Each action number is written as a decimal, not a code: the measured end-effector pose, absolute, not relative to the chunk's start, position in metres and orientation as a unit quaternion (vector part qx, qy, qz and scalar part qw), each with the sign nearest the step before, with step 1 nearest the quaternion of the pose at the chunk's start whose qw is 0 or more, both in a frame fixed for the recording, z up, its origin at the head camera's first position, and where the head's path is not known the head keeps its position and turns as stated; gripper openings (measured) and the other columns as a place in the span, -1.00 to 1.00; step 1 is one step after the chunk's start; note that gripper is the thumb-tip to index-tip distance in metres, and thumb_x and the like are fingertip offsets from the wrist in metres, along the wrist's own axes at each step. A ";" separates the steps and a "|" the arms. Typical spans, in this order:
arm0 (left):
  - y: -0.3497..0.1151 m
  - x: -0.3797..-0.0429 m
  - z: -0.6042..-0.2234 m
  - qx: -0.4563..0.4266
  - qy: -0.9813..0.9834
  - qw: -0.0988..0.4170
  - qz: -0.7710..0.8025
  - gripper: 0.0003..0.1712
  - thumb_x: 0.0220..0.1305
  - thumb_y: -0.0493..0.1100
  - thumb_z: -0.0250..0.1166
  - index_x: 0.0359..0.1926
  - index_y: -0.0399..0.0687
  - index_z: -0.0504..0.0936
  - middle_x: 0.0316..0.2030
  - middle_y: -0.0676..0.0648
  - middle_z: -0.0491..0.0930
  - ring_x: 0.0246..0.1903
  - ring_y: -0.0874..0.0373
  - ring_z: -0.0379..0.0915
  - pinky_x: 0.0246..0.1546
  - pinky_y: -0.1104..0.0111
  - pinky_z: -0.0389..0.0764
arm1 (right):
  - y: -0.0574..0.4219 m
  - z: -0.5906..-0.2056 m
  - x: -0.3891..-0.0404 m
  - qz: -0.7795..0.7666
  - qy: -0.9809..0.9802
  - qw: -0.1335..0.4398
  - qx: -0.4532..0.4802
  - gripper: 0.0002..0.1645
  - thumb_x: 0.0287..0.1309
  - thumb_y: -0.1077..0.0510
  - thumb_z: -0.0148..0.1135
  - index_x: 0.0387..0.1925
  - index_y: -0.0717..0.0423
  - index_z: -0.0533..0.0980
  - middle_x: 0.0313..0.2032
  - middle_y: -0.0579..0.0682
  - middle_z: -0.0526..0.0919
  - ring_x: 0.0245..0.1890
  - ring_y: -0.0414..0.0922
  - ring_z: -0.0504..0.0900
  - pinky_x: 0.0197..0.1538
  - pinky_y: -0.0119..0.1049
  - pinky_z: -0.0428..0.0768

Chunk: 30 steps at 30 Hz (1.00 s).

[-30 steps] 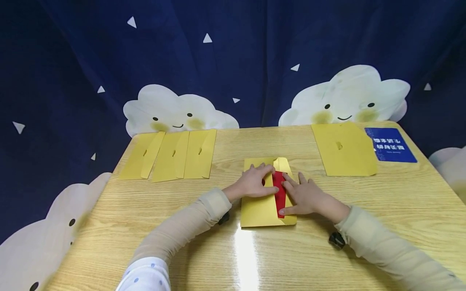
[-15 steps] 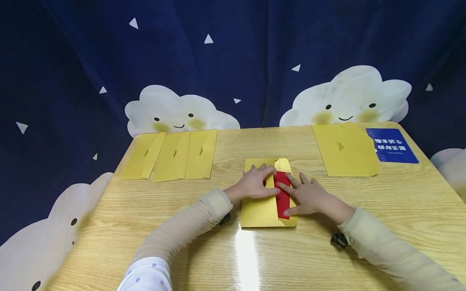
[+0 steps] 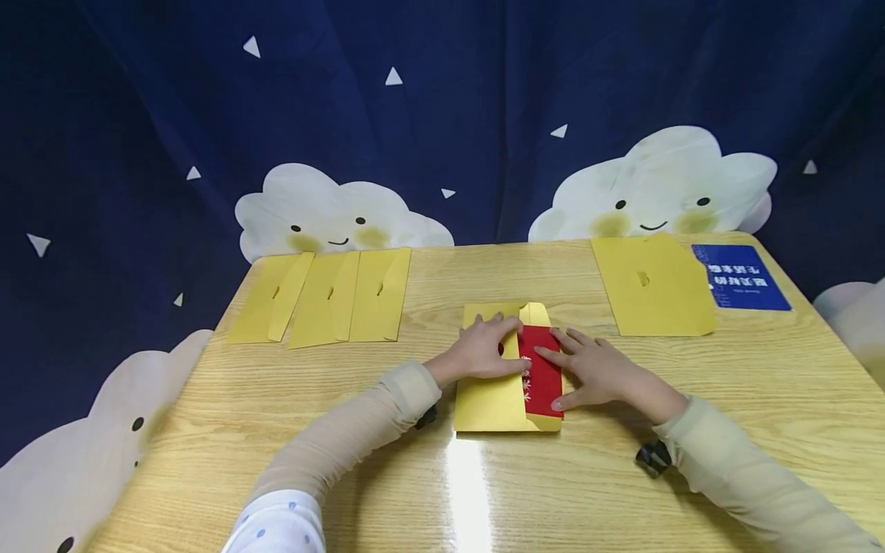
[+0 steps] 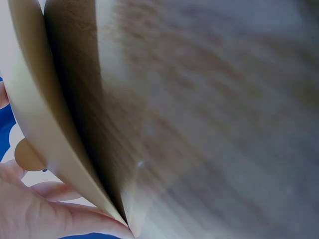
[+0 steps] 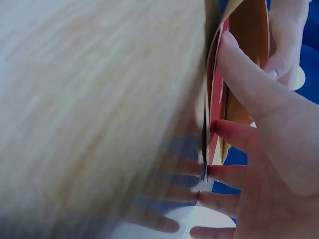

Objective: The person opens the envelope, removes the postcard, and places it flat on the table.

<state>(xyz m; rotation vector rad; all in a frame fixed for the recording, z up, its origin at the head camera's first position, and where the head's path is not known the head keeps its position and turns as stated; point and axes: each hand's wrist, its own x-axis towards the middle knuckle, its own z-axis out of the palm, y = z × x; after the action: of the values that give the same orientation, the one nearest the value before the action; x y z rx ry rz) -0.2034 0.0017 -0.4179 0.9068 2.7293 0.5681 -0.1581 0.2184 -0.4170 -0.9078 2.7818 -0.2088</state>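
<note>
On the table a yellow paper envelope (image 3: 487, 407) lies with its flap unfolded to the right. A red card (image 3: 544, 384) with white writing lies partly out of its opening; the rest is hidden inside. My left hand (image 3: 484, 349) rests on the envelope, thumb and index finger at the opening's edge. Spread fingers of my right hand (image 3: 598, 370) touch the card, their tips on its exposed part. In the right wrist view, the right thumb and fingertips meet the red card (image 5: 217, 94), while the envelope's upper layer (image 5: 246, 37) stands away from it.
Several yellow envelopes (image 3: 376, 307) lie side by side at the back left of the wooden table (image 3: 373, 476). A larger yellow envelope (image 3: 657, 296) is at the back right, overlapping a blue card (image 3: 743, 276) with white writing. A dark blue curtain (image 3: 484, 100) hangs behind.
The red card has slid farther out of the envelope to the right, and white writing has come into sight. My right hand has moved right with it; the left hand has stayed in place.
</note>
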 end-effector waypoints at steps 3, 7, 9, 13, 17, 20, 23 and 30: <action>0.001 -0.203 -0.419 0.308 0.925 0.104 0.195 -0.51 0.04 0.25 0.19 -0.06 0.19 0.36 0.06 -0.11 0.40 0.02 -0.27 0.31 -0.13 -0.23 0.32 | 0.221 -0.416 -0.158 -0.099 0.938 0.090 -0.320 0.04 -0.22 -0.33 0.33 0.26 0.13 0.29 0.27 0.38 0.11 0.21 0.35 0.09 0.01 0.31 0.26; 0.001 -0.204 -0.419 0.310 0.925 0.098 0.199 -0.49 0.04 0.26 0.20 -0.05 0.19 0.35 0.01 -0.10 0.41 -0.06 -0.18 0.35 -0.16 -0.13 0.39 | 0.224 -0.415 -0.158 -0.138 0.933 0.080 -0.322 0.04 -0.25 -0.28 0.38 0.24 0.16 0.30 0.26 0.47 0.03 0.20 0.43 0.03 0.04 0.30 0.22; 0.001 -0.204 -0.419 0.311 0.924 0.097 0.199 -0.49 0.04 0.26 0.20 -0.04 0.19 0.35 -0.03 -0.08 0.42 -0.10 -0.13 0.36 -0.17 -0.08 0.41 | 0.226 -0.415 -0.158 -0.154 0.931 0.084 -0.319 0.04 -0.25 -0.27 0.38 0.24 0.17 0.30 0.24 0.51 0.04 0.19 0.45 0.01 0.06 0.32 0.18; 0.000 -0.204 -0.418 0.309 0.925 0.097 0.202 -0.47 0.04 0.27 0.20 -0.01 0.20 0.35 -0.03 -0.05 0.41 -0.09 -0.14 0.35 -0.17 -0.06 0.41 | 0.230 -0.415 -0.159 -0.191 0.924 0.098 -0.315 0.05 -0.22 -0.25 0.38 0.25 0.20 0.26 0.21 0.48 0.15 0.21 0.41 0.04 0.07 0.31 0.16; 0.000 -0.204 -0.418 0.308 0.924 0.097 0.204 -0.46 0.03 0.27 0.20 0.00 0.20 0.36 -0.05 -0.05 0.42 -0.07 -0.16 0.35 -0.17 -0.08 0.40 | 0.233 -0.416 -0.160 -0.230 0.915 0.117 -0.310 0.07 -0.21 -0.22 0.39 0.27 0.25 0.22 0.22 0.46 0.15 0.23 0.38 0.01 0.10 0.31 0.12; 0.000 -0.204 -0.418 0.309 0.924 0.098 0.204 -0.47 0.03 0.27 0.20 -0.03 0.20 0.36 -0.04 -0.06 0.42 -0.06 -0.18 0.35 -0.16 -0.10 0.39 | 0.236 -0.416 -0.160 -0.249 0.911 0.128 -0.302 0.09 -0.19 -0.20 0.39 0.28 0.27 0.18 0.24 0.48 0.08 0.24 0.38 -0.03 0.11 0.33 0.09; 0.001 -0.204 -0.418 0.308 0.924 0.100 0.203 -0.48 0.03 0.28 0.20 -0.04 0.21 0.35 0.07 -0.12 0.40 0.05 -0.27 0.29 -0.12 -0.19 0.33 | 0.238 -0.416 -0.159 -0.262 0.910 0.133 -0.292 0.09 -0.19 -0.18 0.40 0.29 0.27 0.16 0.25 0.49 0.03 0.25 0.38 -0.06 0.12 0.33 0.07; 0.000 -0.204 -0.418 0.306 0.925 0.104 0.202 -0.47 0.02 0.30 0.20 -0.04 0.21 0.34 0.21 -0.19 0.30 0.17 -0.34 0.15 -0.05 -0.25 0.24 | 0.244 -0.413 -0.157 -0.286 0.905 0.136 -0.285 0.09 -0.19 -0.10 0.42 0.30 0.29 0.14 0.27 0.46 0.01 0.26 0.37 -0.07 0.14 0.29 0.06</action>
<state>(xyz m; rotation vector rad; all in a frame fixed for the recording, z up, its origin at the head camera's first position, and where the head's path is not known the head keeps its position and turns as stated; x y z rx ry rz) -0.2040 0.0004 -0.4179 0.9014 2.7271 0.5972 -0.1568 0.2435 -0.4133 -0.8253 2.6205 -0.8275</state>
